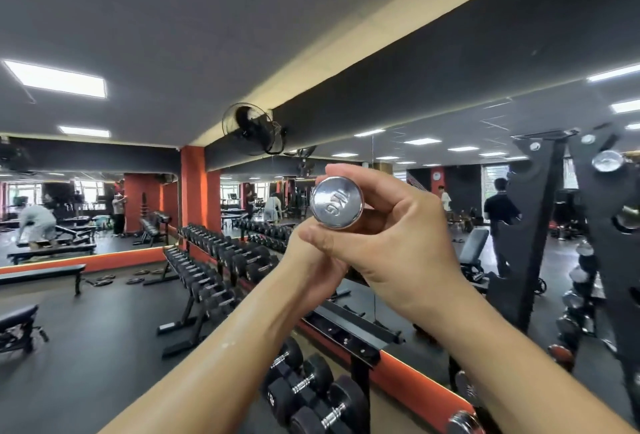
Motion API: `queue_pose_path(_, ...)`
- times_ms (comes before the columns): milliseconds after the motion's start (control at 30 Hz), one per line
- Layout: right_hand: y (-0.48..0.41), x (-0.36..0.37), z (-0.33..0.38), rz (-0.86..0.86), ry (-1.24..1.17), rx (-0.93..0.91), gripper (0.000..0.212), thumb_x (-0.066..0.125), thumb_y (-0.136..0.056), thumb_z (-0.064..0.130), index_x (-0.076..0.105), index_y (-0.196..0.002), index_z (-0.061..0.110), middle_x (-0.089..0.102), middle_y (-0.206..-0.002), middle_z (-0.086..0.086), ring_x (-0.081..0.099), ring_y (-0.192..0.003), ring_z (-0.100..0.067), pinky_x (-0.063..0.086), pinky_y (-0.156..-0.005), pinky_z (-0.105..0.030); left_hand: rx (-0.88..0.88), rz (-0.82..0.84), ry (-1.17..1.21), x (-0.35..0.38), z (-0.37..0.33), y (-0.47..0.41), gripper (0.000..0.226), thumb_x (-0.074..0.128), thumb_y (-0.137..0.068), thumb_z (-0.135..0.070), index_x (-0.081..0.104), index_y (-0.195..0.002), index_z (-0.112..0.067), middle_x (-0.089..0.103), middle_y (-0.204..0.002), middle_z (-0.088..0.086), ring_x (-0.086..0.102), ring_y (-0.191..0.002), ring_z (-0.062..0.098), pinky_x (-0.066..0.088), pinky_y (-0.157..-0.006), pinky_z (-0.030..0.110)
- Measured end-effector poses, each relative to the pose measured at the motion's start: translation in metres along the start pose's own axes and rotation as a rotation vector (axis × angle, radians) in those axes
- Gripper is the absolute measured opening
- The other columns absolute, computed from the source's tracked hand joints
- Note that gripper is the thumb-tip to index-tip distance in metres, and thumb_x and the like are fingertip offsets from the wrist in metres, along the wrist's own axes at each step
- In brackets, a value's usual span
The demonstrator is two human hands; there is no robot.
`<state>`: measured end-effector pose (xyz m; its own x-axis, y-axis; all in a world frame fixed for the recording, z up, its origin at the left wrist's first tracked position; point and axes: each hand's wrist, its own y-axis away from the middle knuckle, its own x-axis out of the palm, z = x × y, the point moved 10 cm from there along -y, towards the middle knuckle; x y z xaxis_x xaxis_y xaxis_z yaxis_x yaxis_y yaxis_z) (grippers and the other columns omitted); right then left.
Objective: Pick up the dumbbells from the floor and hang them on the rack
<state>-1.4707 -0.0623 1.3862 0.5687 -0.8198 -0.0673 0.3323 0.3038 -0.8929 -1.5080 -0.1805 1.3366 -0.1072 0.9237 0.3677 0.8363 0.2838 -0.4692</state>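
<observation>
Mirrored gym behind, your right hand curls round the head of the small polished chrome dumbbell; your left hand sits beneath, its hold hidden. It is probably light but slick, so grip the handle.

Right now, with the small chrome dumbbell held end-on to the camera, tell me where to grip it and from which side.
Probably grip the small chrome dumbbell by its bar, hidden behind the round head, not by the head: that domed, polished face looks slippery. Come from the right, as the right hand does; the black notched rack stands on that side.
</observation>
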Motion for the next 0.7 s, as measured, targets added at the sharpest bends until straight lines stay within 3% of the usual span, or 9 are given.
queue_pose_path(200,0.001,0.016,0.011,-0.015,0.058,-0.048,0.061,0.097,-0.060,0.012,0.076,-0.112,0.038,0.081,-0.106,0.009,0.078,-0.100,-0.015,0.063,-0.091,-0.038,-0.013,0.079,0.162,0.003,-0.014,0.006,0.028,0.032,-0.108,-0.006,0.047,-0.132,-0.006,0.047,-0.130,0.022,0.045,-0.123,0.034,0.024,-0.127,0.055)
queue_pose_path(300,-0.001,0.027,0.012,-0.026,0.079,-0.048,0.060,0.096,-0.060,0.015,0.077,-0.112,0.038,0.081,-0.105,0.009,0.078,-0.099,-0.014,0.062,-0.090,-0.034,-0.020,0.059,0.126,-0.010,-0.019,0.008,0.032,0.032,-0.110,-0.003,0.051,-0.134,0.003,0.054,-0.132,0.027,0.050,-0.122,0.033,0.030,-0.126,0.052)
queue_pose_path(333,-0.002,0.031,0.013,-0.028,0.079,-0.047,0.060,0.096,-0.060,0.015,0.077,-0.112,0.037,0.081,-0.105,0.009,0.078,-0.098,-0.014,0.062,-0.089,-0.033,-0.045,0.062,0.104,-0.017,-0.015,0.007,0.033,0.028,-0.110,0.002,0.054,-0.129,0.007,0.064,-0.126,0.024,0.057,-0.118,0.027,0.038,-0.122,0.044)
queue_pose_path(400,-0.003,0.038,0.013,-0.028,0.088,-0.049,0.059,0.096,-0.061,0.014,0.077,-0.114,0.034,0.081,-0.106,0.009,0.078,-0.099,-0.015,0.062,-0.090,-0.035,-0.083,0.059,0.127,-0.024,-0.014,0.011,0.044,0.016,-0.111,0.008,0.059,-0.108,-0.001,0.078,-0.095,-0.006,0.068,-0.098,-0.001,0.051,-0.103,0.019)
queue_pose_path(433,-0.003,0.043,0.014,-0.027,0.100,-0.051,0.059,0.096,-0.062,0.014,0.077,-0.115,0.033,0.080,-0.107,0.008,0.077,-0.101,-0.016,0.062,-0.091,-0.039,-0.081,0.061,0.131,-0.027,-0.017,0.012,0.044,0.016,-0.112,0.008,0.059,-0.109,-0.001,0.077,-0.095,-0.007,0.067,-0.099,-0.001,0.050,-0.103,0.018)
queue_pose_path(500,-0.002,0.052,0.015,-0.019,0.129,-0.054,0.059,0.096,-0.064,0.013,0.076,-0.115,0.035,0.080,-0.109,0.007,0.077,-0.103,-0.018,0.062,-0.093,-0.045,-0.068,0.065,0.157,-0.031,-0.026,0.013,0.031,0.028,-0.110,0.002,0.054,-0.127,0.001,0.060,-0.117,0.018,0.054,-0.115,0.025,0.042,-0.117,0.037)
queue_pose_path(533,-0.001,0.057,0.016,-0.010,0.151,-0.054,0.058,0.095,-0.065,0.013,0.076,-0.115,0.036,0.080,-0.109,0.007,0.076,-0.104,-0.019,0.062,-0.094,-0.046,-0.055,0.071,0.178,-0.033,-0.030,0.014,0.026,0.034,-0.107,0.000,0.052,-0.126,-0.001,0.051,-0.119,0.020,0.048,-0.114,0.030,0.042,-0.111,0.041)
queue_pose_path(633,0.002,0.067,0.019,0.001,0.221,-0.067,0.056,0.095,-0.067,0.016,0.076,-0.116,0.034,0.079,-0.110,0.008,0.076,-0.105,-0.019,0.062,-0.092,-0.046,-0.039,0.088,0.262,-0.044,-0.036,0.011,0.014,0.043,-0.105,-0.006,0.057,-0.106,-0.004,0.057,-0.101,0.018,0.055,-0.104,0.031,0.047,-0.098,0.040)
queue_pose_path(700,0.004,0.065,0.023,-0.025,0.268,-0.088,0.054,0.095,-0.068,0.017,0.075,-0.115,0.034,0.079,-0.111,0.009,0.076,-0.104,-0.018,0.063,-0.091,-0.043,-0.005,0.053,0.275,-0.059,-0.038,0.006,0.025,0.039,-0.112,-0.014,0.061,-0.113,-0.002,0.069,-0.098,0.015,0.067,-0.097,0.024,0.057,-0.092,0.036)
